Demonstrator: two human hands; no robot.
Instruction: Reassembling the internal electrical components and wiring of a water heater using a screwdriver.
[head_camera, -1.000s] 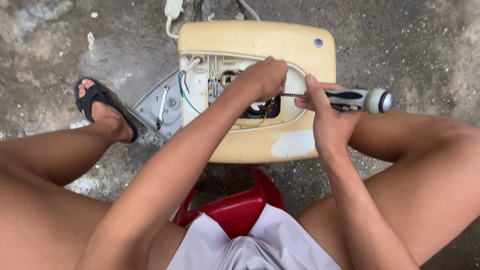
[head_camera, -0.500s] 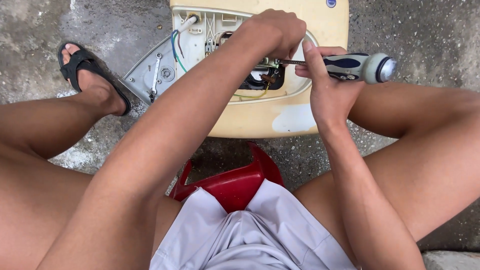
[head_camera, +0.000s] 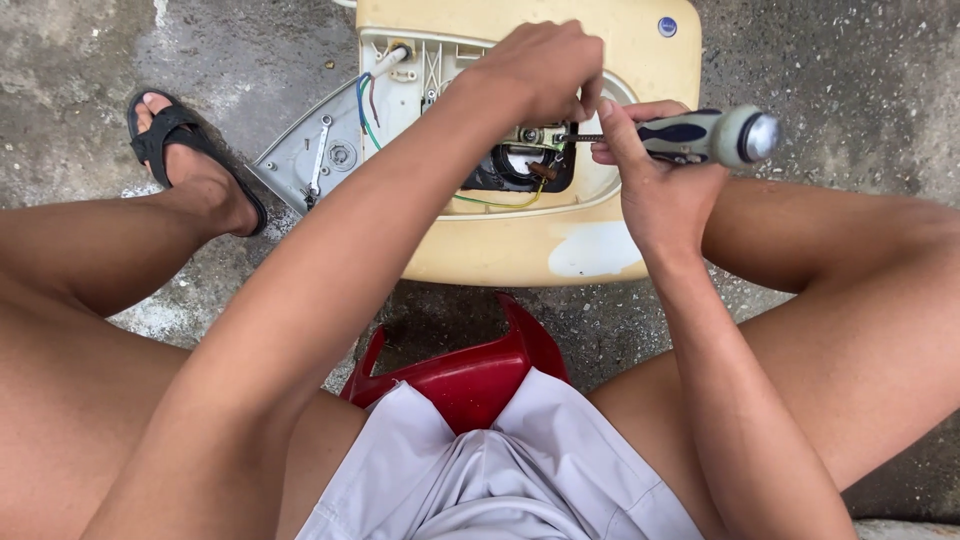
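Note:
A cream-yellow plastic appliance housing lies on the concrete floor in front of me, its inside opened to show wires and a dark part. My right hand grips a screwdriver with a blue and grey handle, its shaft pointing left into the opening. My left hand is closed over the spot where the shaft's tip meets the inner parts, pinching something too small to tell.
A grey metal cover plate lies to the left of the housing. My left foot in a black sandal rests beside it. I sit on a red plastic stool, knees spread, with rough concrete floor all around.
The view has shifted so the housing sits higher in the frame. Both hands stay at the opening, the screwdriver still pointing into it.

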